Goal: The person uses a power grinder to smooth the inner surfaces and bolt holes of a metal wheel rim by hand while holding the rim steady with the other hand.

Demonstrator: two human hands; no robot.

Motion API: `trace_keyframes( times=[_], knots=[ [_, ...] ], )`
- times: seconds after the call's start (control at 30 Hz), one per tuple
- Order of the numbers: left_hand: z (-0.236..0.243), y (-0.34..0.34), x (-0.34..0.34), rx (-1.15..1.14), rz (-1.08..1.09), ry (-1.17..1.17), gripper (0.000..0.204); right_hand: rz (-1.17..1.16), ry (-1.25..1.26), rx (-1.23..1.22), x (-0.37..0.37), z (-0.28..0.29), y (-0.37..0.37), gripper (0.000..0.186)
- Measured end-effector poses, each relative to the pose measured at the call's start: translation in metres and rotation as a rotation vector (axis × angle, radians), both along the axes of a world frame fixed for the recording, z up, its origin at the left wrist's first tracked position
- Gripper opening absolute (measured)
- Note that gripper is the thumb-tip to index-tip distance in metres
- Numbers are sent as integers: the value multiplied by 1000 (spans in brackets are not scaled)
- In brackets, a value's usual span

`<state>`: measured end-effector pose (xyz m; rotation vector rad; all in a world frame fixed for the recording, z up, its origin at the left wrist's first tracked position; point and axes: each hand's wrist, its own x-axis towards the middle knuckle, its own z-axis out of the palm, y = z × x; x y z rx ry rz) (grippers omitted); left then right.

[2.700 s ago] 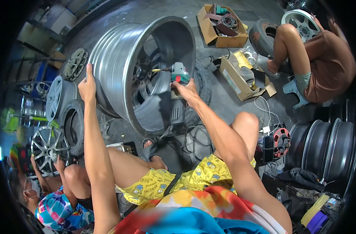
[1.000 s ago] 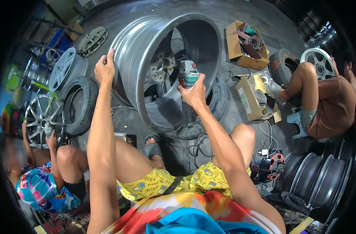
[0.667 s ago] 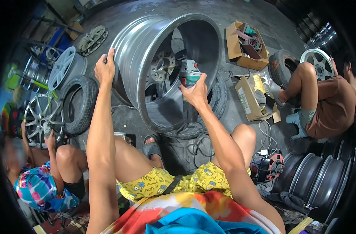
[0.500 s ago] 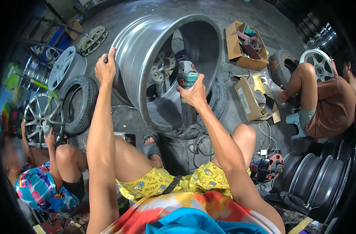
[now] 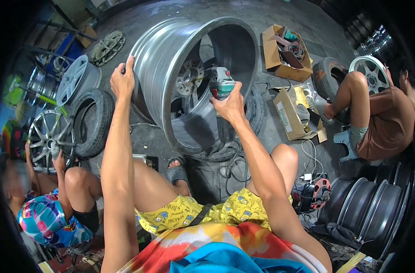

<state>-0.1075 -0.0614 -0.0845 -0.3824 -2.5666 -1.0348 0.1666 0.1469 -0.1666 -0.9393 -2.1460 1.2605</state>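
Observation:
A large silver alloy wheel rim point(image 5: 154, 77) stands tilted in front of me, its open barrel turned partly my way. My left hand point(image 5: 122, 83) grips its far-left edge, thumb and fingers closed on the lip. In my right hand point(image 5: 230, 105) is a grey, green and red angle grinder point(image 5: 222, 85), held in the mouth of the barrel near the inner wall. The grinder's disc is hidden, so contact with the metal cannot be told. Deep in the barrel the hub point(image 5: 189, 81) and spokes show.
Under the rim lies a tyre point(image 5: 255, 109), with a dark cable point(image 5: 237, 170) nearby. Two cardboard boxes point(image 5: 273, 63) of tools stand right. Co-workers sit either side, each handling a wheel point(image 5: 50, 136). More tyres point(image 5: 94, 123), dark rims point(image 5: 353, 204) and a red cable reel point(image 5: 322, 189) lie around.
My right hand and the grinder have shifted slightly to the right across the barrel's mouth. My left hand and the rim look unmoved.

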Motion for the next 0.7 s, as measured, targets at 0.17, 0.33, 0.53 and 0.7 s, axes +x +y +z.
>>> trace_keyframes(
  times=[0.17,0.33,0.53,0.7],
  knots=[
    [2,0,3,13,-3,-11,68,23,-82,-78,4,7,-3,76],
    [-2,-2,-4,19,0,-7,67,-42,-24,-106,-1,-8,-5,74],
    [2,1,2,-9,7,-16,67,-17,59,65,-3,-15,-11,73],
    [-5,-4,-5,29,0,36,67,-6,6,-123,-4,-8,-13,74]
  ],
)
